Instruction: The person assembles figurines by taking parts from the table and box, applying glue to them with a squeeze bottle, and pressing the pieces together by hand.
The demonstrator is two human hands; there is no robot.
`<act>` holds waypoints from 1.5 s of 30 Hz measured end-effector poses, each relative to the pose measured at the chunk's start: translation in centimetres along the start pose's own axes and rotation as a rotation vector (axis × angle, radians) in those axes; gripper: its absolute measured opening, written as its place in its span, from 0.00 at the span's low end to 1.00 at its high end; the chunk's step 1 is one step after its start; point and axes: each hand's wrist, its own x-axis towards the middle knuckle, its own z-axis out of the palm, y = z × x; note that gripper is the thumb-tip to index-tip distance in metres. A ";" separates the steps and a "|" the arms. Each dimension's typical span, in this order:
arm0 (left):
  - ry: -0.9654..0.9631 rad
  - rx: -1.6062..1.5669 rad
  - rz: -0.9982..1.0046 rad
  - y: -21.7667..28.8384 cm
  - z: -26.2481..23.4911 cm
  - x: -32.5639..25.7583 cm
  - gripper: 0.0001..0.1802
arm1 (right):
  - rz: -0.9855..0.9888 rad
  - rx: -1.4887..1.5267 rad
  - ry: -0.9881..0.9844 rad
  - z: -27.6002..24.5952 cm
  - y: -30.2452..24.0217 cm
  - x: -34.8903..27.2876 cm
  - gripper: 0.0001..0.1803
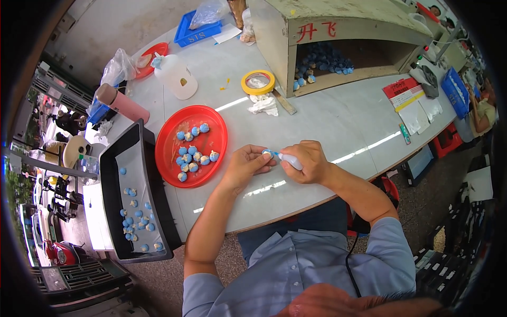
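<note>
My left hand point(247, 165) pinches a small round blue-and-cream piece point(267, 153) between its fingertips above the table. Wrapped in my right hand point(310, 161) is a small white squeeze bottle point(291, 161), its blue tip at or very close to the piece; contact is too small to tell. Left of my hands, a round red plate point(210, 120) carries several similar blue-and-cream pieces point(193, 150). Beyond the plate, a deep black tray point(161, 203) on the left holds more such pieces point(138, 223), scattered over its grey bottom.
Behind my hands lie yellow tape point(257, 72) and crumpled tissue point(263, 104). A white jug-like bottle point(179, 79) and pink flask point(122, 104) stand back left. A wooden box point(273, 50) containing blue pieces point(325, 59) stands at the back; papers point(414, 117) lie right.
</note>
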 end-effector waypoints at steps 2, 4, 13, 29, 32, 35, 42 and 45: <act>0.004 0.002 0.002 0.1 0.1 0.2 0.17 | -0.005 -0.013 -0.004 -0.2 0.0 0.0 0.09; 0.001 0.003 0.011 -0.1 0.0 0.4 0.17 | -0.013 -0.022 -0.009 -0.2 0.1 0.0 0.09; 0.000 0.031 0.116 -0.9 -1.2 0.4 0.23 | 0.186 0.085 0.139 -0.3 0.2 -0.5 0.12; -0.007 -0.252 0.116 -1.0 -0.7 0.2 0.19 | 0.330 0.126 0.075 -0.1 2.7 -3.2 0.16; 0.009 -0.215 0.153 -0.6 -0.3 0.0 0.19 | 0.341 0.130 0.086 -0.1 2.8 -3.4 0.16; 0.016 -0.149 0.188 -0.9 -0.3 0.2 0.19 | 0.331 0.119 0.068 -0.3 2.9 -3.6 0.16; 0.020 -0.161 0.199 -1.2 -0.5 0.6 0.21 | 0.356 0.114 0.072 -0.3 3.2 -3.9 0.16; 0.023 -0.163 0.194 -1.1 -0.4 0.5 0.22 | 0.377 0.116 0.077 -0.5 3.4 -4.1 0.16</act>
